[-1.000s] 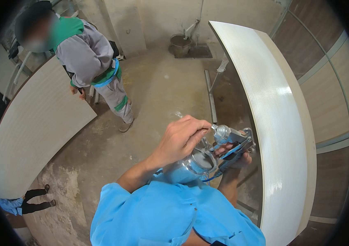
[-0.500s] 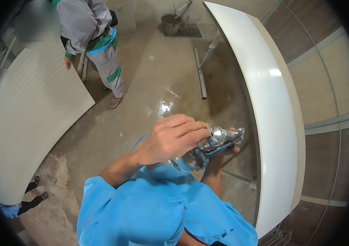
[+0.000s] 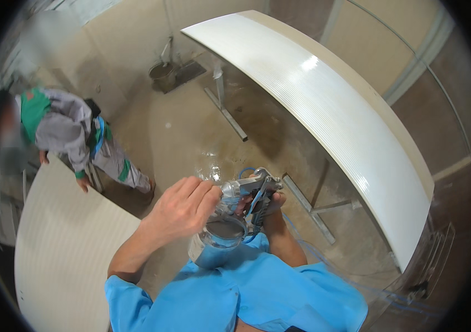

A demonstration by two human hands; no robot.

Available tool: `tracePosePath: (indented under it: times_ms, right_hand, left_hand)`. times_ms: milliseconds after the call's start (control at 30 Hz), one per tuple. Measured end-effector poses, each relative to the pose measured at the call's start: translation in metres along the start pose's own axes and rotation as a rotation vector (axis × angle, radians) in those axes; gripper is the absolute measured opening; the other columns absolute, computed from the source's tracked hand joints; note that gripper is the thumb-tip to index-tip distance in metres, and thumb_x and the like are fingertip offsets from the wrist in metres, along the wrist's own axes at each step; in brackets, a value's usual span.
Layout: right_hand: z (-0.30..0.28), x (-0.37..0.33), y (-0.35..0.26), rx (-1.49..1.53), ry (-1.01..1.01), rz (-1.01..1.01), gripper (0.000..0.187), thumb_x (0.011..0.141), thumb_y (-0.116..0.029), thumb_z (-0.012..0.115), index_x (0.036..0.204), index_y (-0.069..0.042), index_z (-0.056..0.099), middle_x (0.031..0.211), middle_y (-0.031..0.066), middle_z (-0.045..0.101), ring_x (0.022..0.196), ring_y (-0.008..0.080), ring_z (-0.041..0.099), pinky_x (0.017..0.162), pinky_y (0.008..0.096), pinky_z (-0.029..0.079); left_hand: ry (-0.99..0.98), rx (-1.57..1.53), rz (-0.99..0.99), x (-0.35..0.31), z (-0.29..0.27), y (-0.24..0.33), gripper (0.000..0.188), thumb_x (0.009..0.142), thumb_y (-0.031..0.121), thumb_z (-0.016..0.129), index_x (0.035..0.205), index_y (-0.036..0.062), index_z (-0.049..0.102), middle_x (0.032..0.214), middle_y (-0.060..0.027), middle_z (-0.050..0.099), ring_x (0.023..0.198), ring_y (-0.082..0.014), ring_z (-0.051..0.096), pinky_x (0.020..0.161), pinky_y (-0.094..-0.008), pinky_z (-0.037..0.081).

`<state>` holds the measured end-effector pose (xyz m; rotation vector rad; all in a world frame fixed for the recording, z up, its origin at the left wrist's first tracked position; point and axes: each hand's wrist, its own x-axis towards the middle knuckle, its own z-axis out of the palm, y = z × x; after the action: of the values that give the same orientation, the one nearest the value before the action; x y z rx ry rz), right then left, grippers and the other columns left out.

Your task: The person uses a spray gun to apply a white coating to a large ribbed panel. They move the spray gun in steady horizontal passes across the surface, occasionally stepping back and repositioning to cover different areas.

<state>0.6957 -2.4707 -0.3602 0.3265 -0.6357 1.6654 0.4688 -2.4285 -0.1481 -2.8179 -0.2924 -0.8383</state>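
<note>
A metal spray gun (image 3: 253, 187) with a cup (image 3: 213, 243) slung below it is held in front of my chest. My right hand (image 3: 275, 205) is wrapped round its handle, partly hidden behind the gun. At the gun's front end, the curled fingers of my left hand (image 3: 184, 203) grip the nozzle area; their tips are partly out of sight. A blue hose (image 3: 245, 172) loops beside the gun. To the right, a long glossy white ribbed panel (image 3: 324, 99) rests on a metal stand (image 3: 315, 218), apart from both hands.
On the left, a person in grey and green (image 3: 69, 124) bends with hands at another pale ribbed panel (image 3: 72, 243). A bucket (image 3: 163, 76) stands by the far wall, near a dark floor mat (image 3: 190, 73). A wire rack (image 3: 437, 252) is at the lower right.
My view has swung to the right, so the white panel now stretches across the upper right. Both hands keep hold of the spray gun. The other person now bends lower over the left panel.
</note>
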Motion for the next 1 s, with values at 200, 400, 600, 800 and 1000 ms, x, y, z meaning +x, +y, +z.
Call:
tracePosePath:
  times_ms: [200, 400, 600, 800, 1000]
  right_hand:
    - [-0.003, -0.013, -0.013, -0.123, 0.082, -0.191, 0.088, 0.084, -0.043, 0.075, 0.146, 0.005, 0.034, 0.111, 0.0304, 0.066, 0.099, 0.0525, 0.067, 0.082, 0.0632, 0.058]
    - [-0.022, -0.036, -0.07, -0.207, 0.266, -0.363, 0.09, 0.083, -0.044, 0.075, 0.147, 0.004, 0.034, 0.112, 0.0301, 0.066, 0.098, 0.05, 0.068, 0.081, 0.0619, 0.058]
    - [-0.044, -0.07, -0.159, -0.145, 0.092, -0.394, 0.092, 0.081, -0.052, 0.077, 0.147, -0.001, 0.038, 0.11, 0.0269, 0.068, 0.096, 0.0456, 0.07, 0.079, 0.0604, 0.059]
    - [0.025, -0.06, -0.209, -0.321, 0.344, -0.221, 0.083, 0.089, -0.056, 0.069, 0.146, 0.0, 0.043, 0.118, 0.0273, 0.067, 0.102, 0.0418, 0.07, 0.089, 0.059, 0.057]
    - [0.109, -0.058, -0.282, -0.518, 0.484, -0.366, 0.062, 0.103, -0.046, 0.052, 0.139, 0.005, 0.05, 0.129, 0.0222, 0.063, 0.116, 0.0367, 0.065, 0.102, 0.0542, 0.052]
  left_hand:
    - [0.005, -0.052, 0.221, 0.034, 0.017, -0.033, 0.034, 0.068, -0.002, 0.074, 0.098, -0.0019, 0.059, 0.086, -0.0108, 0.061, 0.074, -0.0244, 0.059, 0.065, -0.0349, 0.051]
    - [0.094, -0.275, 0.146, 0.102, 0.072, -0.042, 0.031, 0.068, -0.002, 0.072, 0.095, 0.0032, 0.058, 0.082, -0.0092, 0.058, 0.071, -0.0249, 0.056, 0.063, -0.0361, 0.048]
    - [0.014, -0.722, -0.305, 0.146, 0.146, -0.019, 0.012, 0.087, 0.006, 0.064, 0.098, 0.0051, 0.058, 0.085, -0.0073, 0.059, 0.072, -0.0227, 0.054, 0.064, -0.0333, 0.045]
    - [-0.054, -1.626, -0.998, 0.102, 0.221, 0.057, 0.04, 0.105, 0.031, 0.051, 0.13, 0.0008, 0.057, 0.112, -0.0091, 0.067, 0.096, -0.0221, 0.064, 0.084, -0.0333, 0.052]
    - [-0.28, -2.366, -0.803, 0.079, 0.318, 0.172, 0.083, 0.1, 0.064, 0.042, 0.148, -0.0046, 0.043, 0.14, -0.0186, 0.057, 0.129, -0.0316, 0.056, 0.113, -0.0477, 0.039]
